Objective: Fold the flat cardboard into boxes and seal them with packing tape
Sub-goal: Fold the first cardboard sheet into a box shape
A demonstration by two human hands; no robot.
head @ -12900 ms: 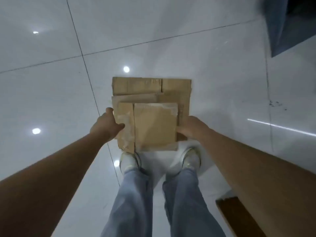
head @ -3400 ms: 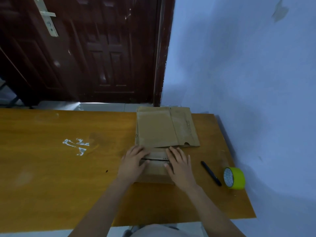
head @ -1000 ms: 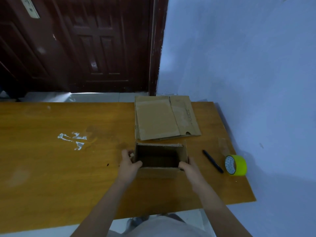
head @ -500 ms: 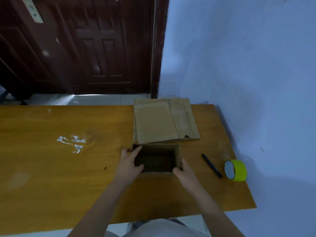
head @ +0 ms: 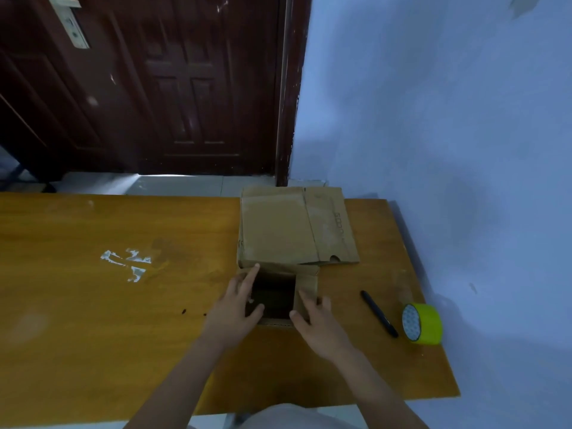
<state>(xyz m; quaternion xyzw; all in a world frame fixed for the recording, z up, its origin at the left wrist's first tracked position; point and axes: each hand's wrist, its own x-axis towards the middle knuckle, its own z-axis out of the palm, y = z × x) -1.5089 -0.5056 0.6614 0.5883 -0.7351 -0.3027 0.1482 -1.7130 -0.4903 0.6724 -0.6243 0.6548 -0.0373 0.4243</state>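
Look at the flat cardboard (head: 297, 226) lying at the far edge of the table (head: 93, 305), toward its right corner: printed marks run along its right panel, reading roughly "5000", though you can't make them out with certainty.

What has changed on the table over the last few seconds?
The flattened piece under both hands has been opened into a box. The left hand and right hand now work at its side flaps. The flat cardboard stack, marker and yellow tape roll stayed put.
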